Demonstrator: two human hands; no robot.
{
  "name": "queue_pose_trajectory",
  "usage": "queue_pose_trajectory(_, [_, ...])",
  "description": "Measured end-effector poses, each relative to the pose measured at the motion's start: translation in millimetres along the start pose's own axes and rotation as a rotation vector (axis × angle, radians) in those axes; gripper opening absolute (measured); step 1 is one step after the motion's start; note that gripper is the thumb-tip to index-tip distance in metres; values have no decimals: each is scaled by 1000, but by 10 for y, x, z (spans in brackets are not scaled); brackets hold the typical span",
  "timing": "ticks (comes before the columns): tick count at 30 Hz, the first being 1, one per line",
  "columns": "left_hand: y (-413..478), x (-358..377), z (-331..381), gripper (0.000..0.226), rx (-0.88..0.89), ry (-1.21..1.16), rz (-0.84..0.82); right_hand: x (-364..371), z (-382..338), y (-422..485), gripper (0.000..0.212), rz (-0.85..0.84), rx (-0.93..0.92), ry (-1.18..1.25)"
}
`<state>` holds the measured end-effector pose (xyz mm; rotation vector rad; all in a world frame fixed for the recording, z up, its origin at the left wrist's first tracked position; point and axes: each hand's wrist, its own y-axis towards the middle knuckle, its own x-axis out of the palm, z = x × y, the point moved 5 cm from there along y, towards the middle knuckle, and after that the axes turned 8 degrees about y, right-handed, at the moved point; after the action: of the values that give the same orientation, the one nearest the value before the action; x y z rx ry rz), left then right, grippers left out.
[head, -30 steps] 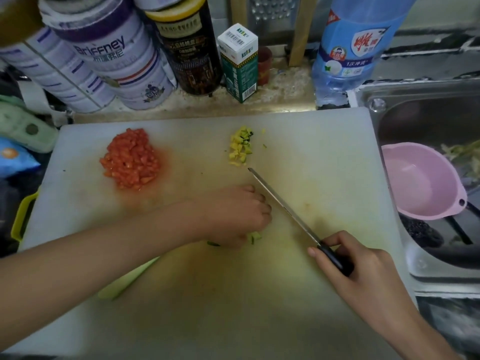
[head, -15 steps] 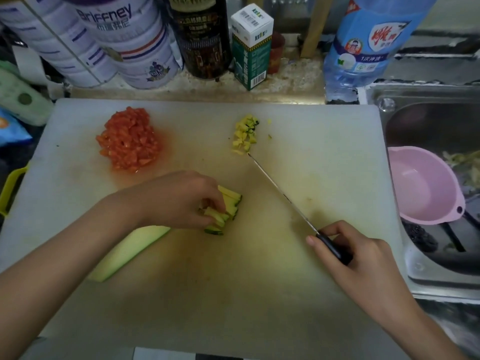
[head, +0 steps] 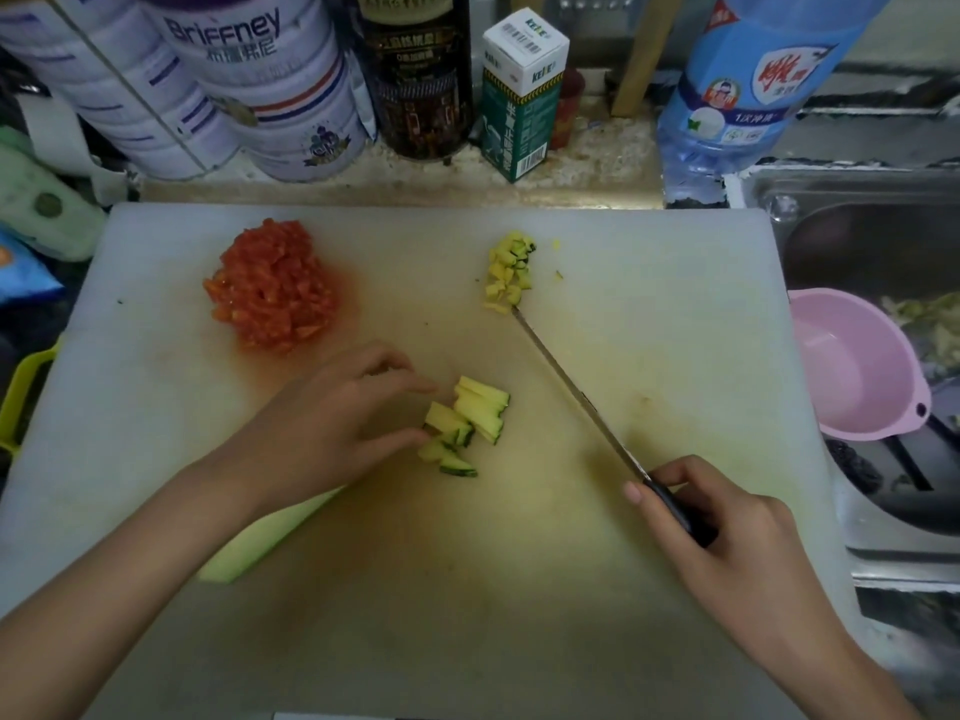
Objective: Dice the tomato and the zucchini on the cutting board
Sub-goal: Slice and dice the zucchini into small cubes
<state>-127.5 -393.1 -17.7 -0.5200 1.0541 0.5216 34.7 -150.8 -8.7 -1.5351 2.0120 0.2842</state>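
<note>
White cutting board (head: 649,304) on the counter (head: 597,168), fills most of the view. Diced tomato (head: 272,288): red heap on the board's far-left part, wet red stain around it. Diced zucchini (head: 509,270): small yellow-green heap at the board's far middle, a couple of stray bits just beside it. Zucchini strips (head: 470,420): short bundle of cut sticks with dark green skin, at the board's centre, a few loose pieces at the bundle's near end. Long zucchini piece (head: 249,548): pale cut face up, on the board's near-left part, mostly hidden under the left forearm.

Left hand (head: 322,433) over the board's centre-left. Its fingers (head: 400,387) stretch loosely toward the strips and wrap round nothing. Thumb tip touches the bundle's left edge, index tip just beside its far end.

Right hand (head: 727,532) over the board's near-right part. Its fingers (head: 675,467) curl tight round the black handle of the knife (head: 571,387), thumb laid along the handle. Blade runs diagonally across the board's middle, right of the strips and apart from them, tip at the diced zucchini heap. Cannot tell if the edge touches the board.

Beyond the board's far edge: white tins (head: 270,80), dark jar (head: 421,75), green-white carton (head: 519,96), blue bottle (head: 743,80). Off the board's right edge: steel sink (head: 883,226) with a pink bowl (head: 852,366) in it.
</note>
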Motion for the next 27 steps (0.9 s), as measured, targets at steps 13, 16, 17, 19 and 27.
queue_pose_trajectory(13, [112, 197, 17, 30, -23, -189, 71, 498, -240, -214, 28, 72, 176, 161])
queue_pose_trajectory(16, [103, 87, 22, 25, 105, -128, 46, 542, -276, -229, 30, 99, 188, 144])
queue_pose_trajectory(17, [104, 87, 37, 29, 145, -102, 4, 550, -280, -235, 31, 107, 187, 131])
queue_pose_trajectory(19, [103, 118, 83, 38, 210, -49, -50, 569, -292, -241, 31, 123, 193, 113])
queue_pose_trajectory(27, [141, 249, 159, 31, 356, 0, -11, 665, -352, -250, 27, 186, 215, 96])
